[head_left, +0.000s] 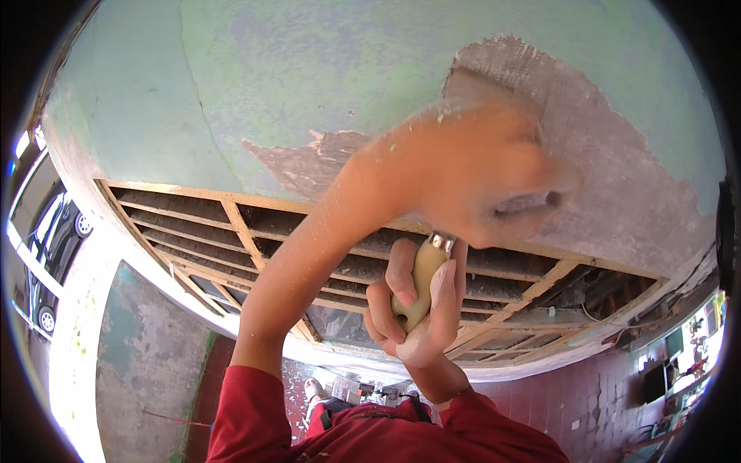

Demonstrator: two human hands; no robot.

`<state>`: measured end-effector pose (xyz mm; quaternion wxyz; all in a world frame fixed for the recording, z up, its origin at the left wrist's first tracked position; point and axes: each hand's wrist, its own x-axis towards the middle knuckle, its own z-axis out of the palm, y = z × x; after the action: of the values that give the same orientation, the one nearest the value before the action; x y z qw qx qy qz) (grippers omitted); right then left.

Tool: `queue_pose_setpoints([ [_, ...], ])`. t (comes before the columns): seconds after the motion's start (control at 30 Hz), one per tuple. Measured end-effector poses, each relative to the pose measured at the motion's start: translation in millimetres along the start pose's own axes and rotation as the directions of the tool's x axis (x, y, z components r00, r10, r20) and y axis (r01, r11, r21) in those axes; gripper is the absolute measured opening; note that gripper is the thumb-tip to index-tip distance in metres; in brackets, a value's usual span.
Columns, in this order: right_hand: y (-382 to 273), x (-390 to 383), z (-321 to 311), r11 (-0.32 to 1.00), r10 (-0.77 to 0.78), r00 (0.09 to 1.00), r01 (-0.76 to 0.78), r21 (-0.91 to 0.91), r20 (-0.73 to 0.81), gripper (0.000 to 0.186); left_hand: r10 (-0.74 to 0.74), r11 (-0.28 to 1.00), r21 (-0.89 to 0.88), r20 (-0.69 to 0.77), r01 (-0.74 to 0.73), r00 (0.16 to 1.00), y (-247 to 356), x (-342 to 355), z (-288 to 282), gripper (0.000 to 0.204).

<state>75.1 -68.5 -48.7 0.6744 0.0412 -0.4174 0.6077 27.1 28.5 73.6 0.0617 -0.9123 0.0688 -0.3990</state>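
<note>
Overhead, my left hand (509, 177) is raised across a ceiling (293, 69) of peeling green paint and bare grey patches (633, 185). Its fingers are curled and blurred; what they hold, if anything, I cannot make out. Below it, my right hand (409, 316) is wrapped round a pale olive tool handle (423, 278) with a metal collar, whose top end disappears behind my left hand. White flakes dot my left forearm.
An opened ceiling section with wooden battens (243, 231) runs below the painted area. Far left is a parked dark car (50, 258) beside a weathered grey-green panel (147, 355). Red floor tiles (556, 393) and clutter (687, 355) show lower right; my foot (312, 390) shows below.
</note>
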Motion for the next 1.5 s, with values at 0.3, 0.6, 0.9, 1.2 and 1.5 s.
queue_pose_setpoints([
  [0.3,-0.2,-1.4,-2.3,1.0,0.004,0.999,-0.003,-0.03,0.053,0.044,-0.006,1.0,0.026,-0.008,0.006,1.0,-1.5,-1.6,2.7,0.015],
  [0.6,-3.5,1.8,-9.6,0.992,0.015,0.995,-0.002,-0.127,0.098,0.042,0.069,0.997,0.049,-0.069,-0.065,0.995,-5.5,2.3,5.5,0.018],
  [0.9,1.8,-1.8,-11.3,0.998,-0.017,0.999,0.02,-0.056,0.045,0.046,0.072,0.996,0.056,-0.095,-0.067,0.993,-5.7,-6.0,12.9,0.018],
  [1.2,5.5,-13.0,-19.8,0.999,0.032,0.999,-0.032,-0.032,0.015,0.046,0.112,0.991,0.088,-0.065,-0.106,0.992,-1.1,-10.1,13.0,0.015],
  [1.5,3.5,-14.4,-28.2,0.979,0.1,0.984,-0.071,-0.193,0.146,0.037,0.052,0.998,0.023,-0.068,-0.051,0.996,2.4,-13.2,12.5,0.018],
])
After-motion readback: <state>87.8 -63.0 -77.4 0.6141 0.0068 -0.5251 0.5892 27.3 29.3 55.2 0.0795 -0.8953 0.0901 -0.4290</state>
